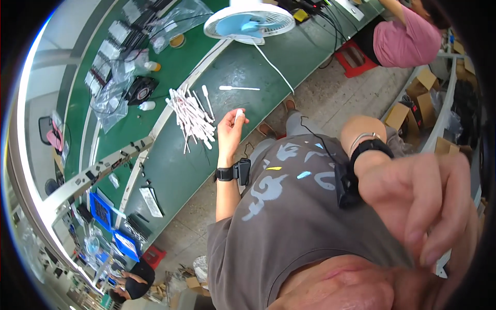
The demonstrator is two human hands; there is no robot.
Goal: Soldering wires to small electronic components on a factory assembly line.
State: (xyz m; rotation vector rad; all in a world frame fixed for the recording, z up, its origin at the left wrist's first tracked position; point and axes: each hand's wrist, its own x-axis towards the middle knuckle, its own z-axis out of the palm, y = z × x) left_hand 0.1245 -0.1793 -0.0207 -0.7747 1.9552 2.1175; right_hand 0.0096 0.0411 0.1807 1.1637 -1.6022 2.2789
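My left hand [230, 133] is raised over the edge of the green bench [170, 175] and pinches a small white stick [238, 114] between its fingertips; a black wrist device [233, 172] sits on that arm. Just left of it lies a pile of white and pink sticks [191, 120]. Two single white swabs [238, 88] lie farther back on the bench. My right hand [423, 206] is very close to the lens at the right, blurred, with its fingers curled. Whether it holds anything is unclear. A black band [369, 147] is on that wrist.
A white and blue fan [249, 23] stands at the back with its cord across the bench. A small black fan [140, 89], plastic bags [111, 101] and blue trays [101, 211] lie left. A person in pink [405, 39], a red stool [354, 57] and cardboard boxes [421, 101] are right.
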